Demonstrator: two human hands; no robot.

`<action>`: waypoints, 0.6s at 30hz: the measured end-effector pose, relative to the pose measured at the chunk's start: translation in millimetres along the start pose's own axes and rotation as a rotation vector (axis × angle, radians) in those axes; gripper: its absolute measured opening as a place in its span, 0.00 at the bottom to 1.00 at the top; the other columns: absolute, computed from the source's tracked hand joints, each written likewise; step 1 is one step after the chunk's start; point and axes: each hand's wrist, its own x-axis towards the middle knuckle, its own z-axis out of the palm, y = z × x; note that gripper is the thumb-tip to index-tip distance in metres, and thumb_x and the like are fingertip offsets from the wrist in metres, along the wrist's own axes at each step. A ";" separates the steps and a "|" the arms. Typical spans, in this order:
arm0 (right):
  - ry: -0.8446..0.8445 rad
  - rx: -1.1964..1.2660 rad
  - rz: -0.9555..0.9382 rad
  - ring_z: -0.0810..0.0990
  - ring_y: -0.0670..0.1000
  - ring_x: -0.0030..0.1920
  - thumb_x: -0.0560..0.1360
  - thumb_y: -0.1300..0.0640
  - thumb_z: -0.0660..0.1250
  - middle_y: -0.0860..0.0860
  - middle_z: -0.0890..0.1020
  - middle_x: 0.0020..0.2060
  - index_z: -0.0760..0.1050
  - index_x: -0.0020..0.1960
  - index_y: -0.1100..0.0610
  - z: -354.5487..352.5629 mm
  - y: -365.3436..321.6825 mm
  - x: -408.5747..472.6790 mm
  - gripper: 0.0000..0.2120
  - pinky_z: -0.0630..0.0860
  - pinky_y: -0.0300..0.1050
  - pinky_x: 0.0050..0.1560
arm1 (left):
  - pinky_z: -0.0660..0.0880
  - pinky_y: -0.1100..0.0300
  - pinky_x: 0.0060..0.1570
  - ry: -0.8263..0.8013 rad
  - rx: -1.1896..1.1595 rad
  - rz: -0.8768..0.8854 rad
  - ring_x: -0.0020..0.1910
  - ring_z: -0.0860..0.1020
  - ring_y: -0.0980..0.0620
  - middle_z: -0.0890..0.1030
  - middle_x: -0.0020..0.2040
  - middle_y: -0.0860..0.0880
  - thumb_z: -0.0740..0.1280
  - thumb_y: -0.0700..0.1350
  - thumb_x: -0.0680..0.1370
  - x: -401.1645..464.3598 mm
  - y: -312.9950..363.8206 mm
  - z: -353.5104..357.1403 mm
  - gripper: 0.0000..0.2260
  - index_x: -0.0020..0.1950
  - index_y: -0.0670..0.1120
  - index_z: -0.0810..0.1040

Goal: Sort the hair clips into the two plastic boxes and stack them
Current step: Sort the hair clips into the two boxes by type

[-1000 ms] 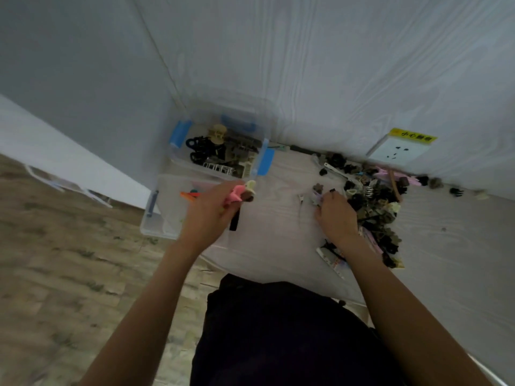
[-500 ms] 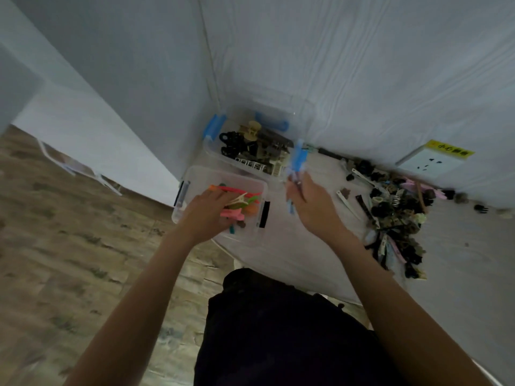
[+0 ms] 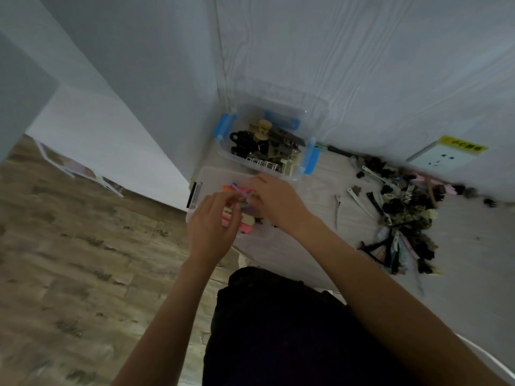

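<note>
Two clear plastic boxes stand in the table's left corner. The far box (image 3: 312, 121) has blue latches and holds black, brown and beige hair clips (image 3: 262, 140). The near box (image 3: 207, 175) has dark latches and holds pink, orange and yellow clips (image 3: 246, 225). Both hands hover over the near box. My right hand (image 3: 278, 201) pinches a thin pale purple clip (image 3: 242, 191) above the coloured ones. My left hand (image 3: 211, 227) has curled fingers right beside that clip; whether it holds anything is hidden. A pile of unsorted clips (image 3: 404, 218) lies on the table to the right.
Several loose metal clips (image 3: 358, 200) lie between the boxes and the pile. A white wall socket (image 3: 439, 160) with a yellow label sits behind the pile. White walls close in the back and left. Wooden floor (image 3: 83, 260) lies to the left, my dark-clothed lap below.
My right hand has crossed left from beside the far box to above the near box, carrying a thin clip. My left hand stays over the near box, where it dropped the pink clips.
</note>
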 end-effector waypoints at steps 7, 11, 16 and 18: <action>0.332 0.118 0.365 0.77 0.56 0.54 0.75 0.61 0.64 0.55 0.80 0.53 0.76 0.56 0.58 -17.6 82.7 -105.3 0.10 0.69 0.43 0.53 | 0.72 0.59 0.49 -0.355 -0.156 0.204 0.49 0.76 0.51 0.80 0.50 0.50 0.62 0.45 0.76 19.4 80.9 56.6 0.13 0.59 0.46 0.75; 0.302 0.101 0.611 0.73 0.61 0.60 0.74 0.63 0.64 0.59 0.76 0.58 0.74 0.59 0.60 -7.0 134.9 -135.2 0.14 0.68 0.49 0.59 | 0.69 0.55 0.57 -0.635 -0.100 0.039 0.61 0.70 0.48 0.72 0.63 0.47 0.66 0.49 0.75 25.4 117.7 111.9 0.23 0.68 0.47 0.65; 0.118 -0.051 0.700 0.70 0.61 0.61 0.74 0.62 0.61 0.59 0.72 0.62 0.69 0.64 0.60 -3.9 166.6 -143.6 0.19 0.67 0.52 0.60 | 0.71 0.51 0.54 -0.839 0.152 -0.098 0.60 0.70 0.44 0.67 0.64 0.43 0.66 0.53 0.75 31.4 124.6 179.0 0.30 0.71 0.45 0.58; 0.085 -0.110 0.700 0.71 0.60 0.60 0.75 0.61 0.60 0.58 0.72 0.62 0.69 0.64 0.59 -6.2 174.2 -150.5 0.17 0.68 0.52 0.58 | 0.72 0.52 0.52 -0.828 0.184 -0.092 0.58 0.72 0.44 0.70 0.62 0.42 0.66 0.49 0.76 33.2 124.6 190.5 0.27 0.70 0.44 0.59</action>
